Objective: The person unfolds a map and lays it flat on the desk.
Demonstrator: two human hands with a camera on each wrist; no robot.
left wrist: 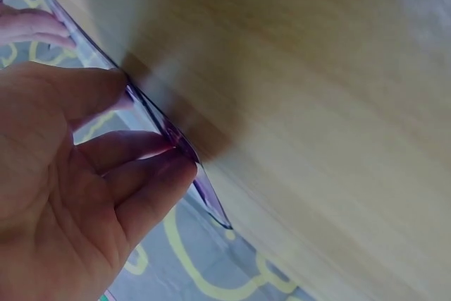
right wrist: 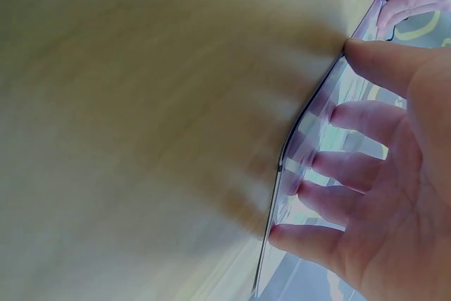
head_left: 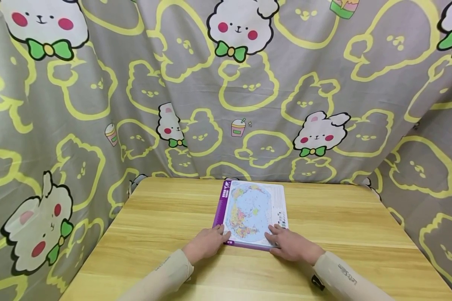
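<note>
Left hand (head_left: 207,243), fingers loose, and right hand (head_left: 294,244), fingers spread, touch a map (head_left: 253,209) reaching the counter's (head_left: 154,221) far edge, room either side.

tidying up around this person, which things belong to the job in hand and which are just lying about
Part of the job:
- map
- left hand, touching the map's near left corner
- right hand, touching its near right corner

Just around it:
- table, under the map
- curtain, behind
- small black thing by the right sleeve, unclear what
</note>
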